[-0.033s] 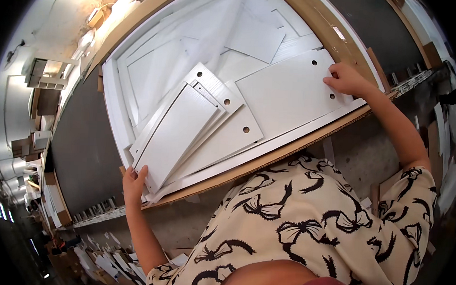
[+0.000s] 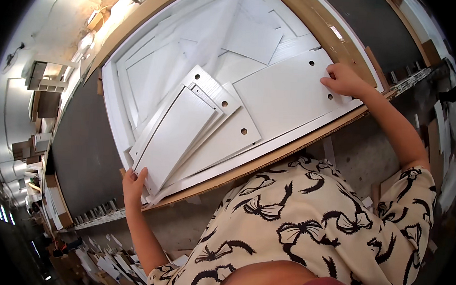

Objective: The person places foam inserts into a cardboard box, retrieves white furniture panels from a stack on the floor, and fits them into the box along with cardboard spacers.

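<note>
Topmost white panel (image 2: 179,135) lies in the cardboard carton (image 2: 324,31), long axis slanting up-right from your nearer left hand (image 2: 134,186); your right hand (image 2: 344,80) rests farther off. Fingers bent on both, grip unclear.

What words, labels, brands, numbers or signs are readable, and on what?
None readable.
White panels: dark round holes, no lettering seen.
Brown cardboard: small bright patch, label or glare, can't tell.
Shirt: bow print, no words seen.
Background boxes: too small and blurred to tell.
</note>
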`<state>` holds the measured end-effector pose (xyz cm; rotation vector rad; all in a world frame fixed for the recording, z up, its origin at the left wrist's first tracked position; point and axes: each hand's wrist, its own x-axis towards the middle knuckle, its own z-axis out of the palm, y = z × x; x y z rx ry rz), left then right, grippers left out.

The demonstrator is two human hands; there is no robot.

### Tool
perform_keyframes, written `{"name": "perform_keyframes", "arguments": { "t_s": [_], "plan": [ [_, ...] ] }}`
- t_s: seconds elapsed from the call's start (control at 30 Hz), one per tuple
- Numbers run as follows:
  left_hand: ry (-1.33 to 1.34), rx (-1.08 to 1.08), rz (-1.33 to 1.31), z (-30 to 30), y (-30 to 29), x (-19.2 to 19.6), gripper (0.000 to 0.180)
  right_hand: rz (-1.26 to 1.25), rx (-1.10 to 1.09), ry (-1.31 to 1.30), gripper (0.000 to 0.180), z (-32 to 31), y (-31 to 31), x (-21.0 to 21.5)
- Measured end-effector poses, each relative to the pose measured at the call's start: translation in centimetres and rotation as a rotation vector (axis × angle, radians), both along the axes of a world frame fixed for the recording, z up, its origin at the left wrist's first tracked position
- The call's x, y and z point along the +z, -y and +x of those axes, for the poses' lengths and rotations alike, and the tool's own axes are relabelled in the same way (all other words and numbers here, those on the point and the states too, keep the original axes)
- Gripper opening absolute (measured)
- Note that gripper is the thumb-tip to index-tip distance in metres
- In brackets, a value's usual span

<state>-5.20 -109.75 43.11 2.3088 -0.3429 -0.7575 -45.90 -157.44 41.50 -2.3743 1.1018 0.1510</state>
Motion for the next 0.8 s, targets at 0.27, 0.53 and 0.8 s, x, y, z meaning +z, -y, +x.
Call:
{"name": "perform_keyframes", "arguments": {
  "t_s": [0.27, 0.53, 0.8],
  "plan": [
    [0.938, -0.397, 0.028, -2.6, 8.7, 3.4, 0.039, 0.446, -0.01, 0.054, 0.02, -0.4, 0.9, 1.7],
    [0.682, -1.512, -0.76, -27.1, 34.4, -2.3, 0.019, 0.108, 0.11, 0.244, 0.024, -2.0, 2.1, -2.3],
    [0.796, -1.716, -0.751, -29.0, 38.8, -3.6, 0.035, -0.035, 0.153, -0.007, 0.025, -2.0, 1.4, -3.2]
  ]
}}
